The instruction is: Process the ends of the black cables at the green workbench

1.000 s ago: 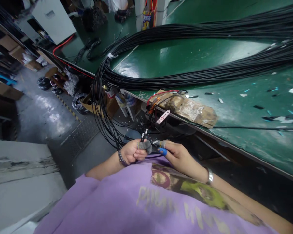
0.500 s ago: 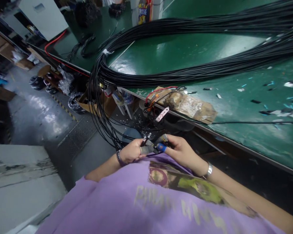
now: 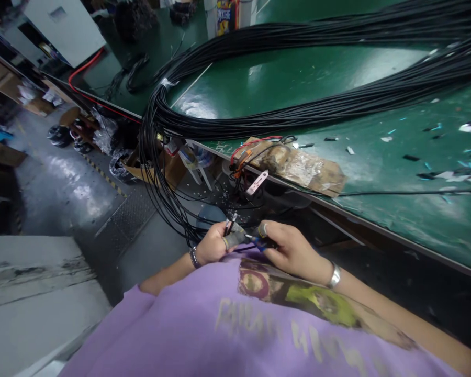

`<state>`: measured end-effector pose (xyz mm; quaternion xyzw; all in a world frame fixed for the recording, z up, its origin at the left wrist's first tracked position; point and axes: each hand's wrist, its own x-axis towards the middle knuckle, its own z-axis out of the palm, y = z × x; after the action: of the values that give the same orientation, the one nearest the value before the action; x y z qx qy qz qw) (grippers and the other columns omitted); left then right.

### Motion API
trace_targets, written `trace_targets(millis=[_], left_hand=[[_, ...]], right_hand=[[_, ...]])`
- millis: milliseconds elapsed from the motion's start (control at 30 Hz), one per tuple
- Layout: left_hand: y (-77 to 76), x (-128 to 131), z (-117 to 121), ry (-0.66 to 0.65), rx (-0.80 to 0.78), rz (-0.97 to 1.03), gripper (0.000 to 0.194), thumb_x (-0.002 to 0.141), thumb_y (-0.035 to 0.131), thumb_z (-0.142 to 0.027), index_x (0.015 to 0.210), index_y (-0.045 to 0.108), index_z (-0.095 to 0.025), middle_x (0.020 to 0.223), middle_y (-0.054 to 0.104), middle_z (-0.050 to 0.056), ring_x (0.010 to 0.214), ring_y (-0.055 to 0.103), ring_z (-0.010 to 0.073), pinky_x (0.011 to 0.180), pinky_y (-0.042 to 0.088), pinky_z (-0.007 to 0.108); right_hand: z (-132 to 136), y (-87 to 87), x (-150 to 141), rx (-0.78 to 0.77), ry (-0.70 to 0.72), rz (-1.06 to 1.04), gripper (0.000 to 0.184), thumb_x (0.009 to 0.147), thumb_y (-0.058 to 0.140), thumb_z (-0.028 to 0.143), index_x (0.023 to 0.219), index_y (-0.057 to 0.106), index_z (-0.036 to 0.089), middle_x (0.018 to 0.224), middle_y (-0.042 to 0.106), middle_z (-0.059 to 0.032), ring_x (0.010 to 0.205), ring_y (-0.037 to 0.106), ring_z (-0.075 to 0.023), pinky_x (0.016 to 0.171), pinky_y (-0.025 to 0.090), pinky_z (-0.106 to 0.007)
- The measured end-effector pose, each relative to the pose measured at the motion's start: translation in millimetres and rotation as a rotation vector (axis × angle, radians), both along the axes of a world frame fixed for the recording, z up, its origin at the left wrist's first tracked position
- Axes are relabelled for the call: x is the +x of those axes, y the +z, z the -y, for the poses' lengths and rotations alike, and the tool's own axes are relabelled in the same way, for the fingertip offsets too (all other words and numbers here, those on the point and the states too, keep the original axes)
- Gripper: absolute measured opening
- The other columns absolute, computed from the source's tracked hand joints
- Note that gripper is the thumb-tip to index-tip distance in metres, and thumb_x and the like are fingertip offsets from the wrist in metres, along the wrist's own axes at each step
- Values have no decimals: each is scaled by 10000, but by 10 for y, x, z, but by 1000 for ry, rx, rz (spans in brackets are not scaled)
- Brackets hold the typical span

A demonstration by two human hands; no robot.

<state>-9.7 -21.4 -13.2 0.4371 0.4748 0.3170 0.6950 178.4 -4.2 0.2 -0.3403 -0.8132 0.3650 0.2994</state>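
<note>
My left hand (image 3: 212, 245), with grey finger covers, is closed around thin black cables; their ends (image 3: 231, 225), some white-tipped, poke up past the thumb. Close on its right, my right hand (image 3: 294, 249) pinches a small dark piece at the fingertips, which looks like the end of a black cable. One of its fingertips wears a blue cover, another a grey one. A thin pale tip shows in the narrow gap between both hands. The exact grip is partly hidden by the fingers. Loose black cables (image 3: 157, 178) hang from the table edge down towards my left hand.
A large loop of black cables (image 3: 243, 128), tied with white tape (image 3: 167, 82), lies on the green table (image 3: 282, 86). At the edge sits a taped cardboard piece (image 3: 306, 170) with red and black wires. Cut scraps (image 3: 451, 175) are strewn right. A cardboard box (image 3: 175, 170) stands below.
My right hand has pulled slightly right, and a dark piece now shows between its fingers. My left hand has turned, its cable ends tilting. The view has shifted a little.
</note>
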Motion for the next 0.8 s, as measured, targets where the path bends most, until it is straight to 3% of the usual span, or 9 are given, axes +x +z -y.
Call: trace_targets(millis=[67,133,267,333,467,533,600,700,800], left_hand=[[15,9,-11,-61,140,-106,389,673,697,-486,633,539,-133,544,479,-35,517,391,62,513,340,193],[25,7,-21,-144,252,-210,342,691,693,-444,651,575,-125,602,508,-23,585,424,81,569,362,206],[78,15,-37,-312,274,-178,359,672,711,-455,628,588,-120,603,528,-15,581,446,86,558,366,206],[116,28,-46,-271,215,-103,402,652,717,-493,600,562,-126,573,523,-14,552,442,79,535,366,201],[125,25,-58,-72,67,-77,474,665,683,-552,545,461,-151,444,411,-57,418,319,39,430,275,188],[93,10,-61,-69,15,-72,480,677,671,-552,533,442,-155,426,406,-60,379,290,30,397,235,191],[58,2,-65,-81,-21,-78,471,692,658,-545,530,447,-157,418,417,-55,348,284,28,371,203,195],[39,20,-70,-80,-39,-91,462,705,644,-542,533,453,-158,407,428,-53,326,278,26,355,183,197],[65,42,-64,-56,-2,-92,460,670,676,-541,543,458,-157,408,424,-61,350,303,27,382,234,187]], right_hand=[[4,12,24,135,8,47,125,735,472,170,624,427,206,598,452,8,550,372,-123,519,302,-250],[-20,-14,19,117,-17,56,139,729,477,178,608,416,207,584,443,13,539,372,-119,510,295,-247],[-99,-150,-34,-252,-76,-27,224,810,462,297,607,439,205,555,458,22,527,411,-114,509,353,-234],[-125,-195,-43,-382,-126,-81,284,840,460,389,626,468,202,573,496,16,542,439,-119,528,392,-239],[-133,-141,-20,-432,-124,-211,282,826,525,471,797,572,195,714,603,-16,654,533,-148,619,461,-267],[-129,-73,-29,-440,-72,-242,287,768,618,473,835,600,194,779,633,-29,719,564,-166,672,474,-284],[-121,-19,-70,-487,-53,-264,286,714,684,462,753,609,189,758,637,-26,724,565,-166,686,467,-289],[-103,-9,-156,-683,-113,-366,330,645,739,465,629,566,184,617,573,14,592,497,-120,582,432,-256],[-108,-76,-181,-954,-300,-533,371,600,757,481,631,526,192,474,425,77,428,327,-61,411,291,-201]])
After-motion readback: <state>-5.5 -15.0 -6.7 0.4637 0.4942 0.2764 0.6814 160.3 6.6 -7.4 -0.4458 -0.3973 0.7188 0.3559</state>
